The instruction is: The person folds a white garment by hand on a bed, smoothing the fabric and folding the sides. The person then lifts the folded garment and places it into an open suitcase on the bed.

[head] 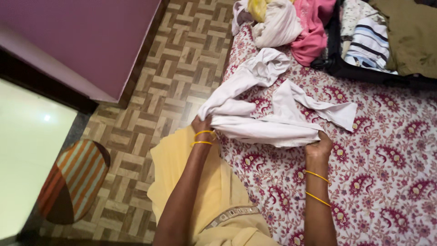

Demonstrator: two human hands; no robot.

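Gripping white cloth [268, 123] tight with left hand [201, 124] and right hand [319, 148]; beyond, black suitcase [364, 70] holding folded clothes [371, 43].

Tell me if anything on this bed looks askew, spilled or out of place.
Nothing is spilled or damaged. The white garment lies crumpled and twisted on the patterned bedsheet, its upper end trailing toward the heaped clothes pile. The left hand and right hand each grip its near edge.

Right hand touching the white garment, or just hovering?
Touching. Head view shows the right hand gripping the near edge of the white garment on the bed, fingers closed on the cloth.
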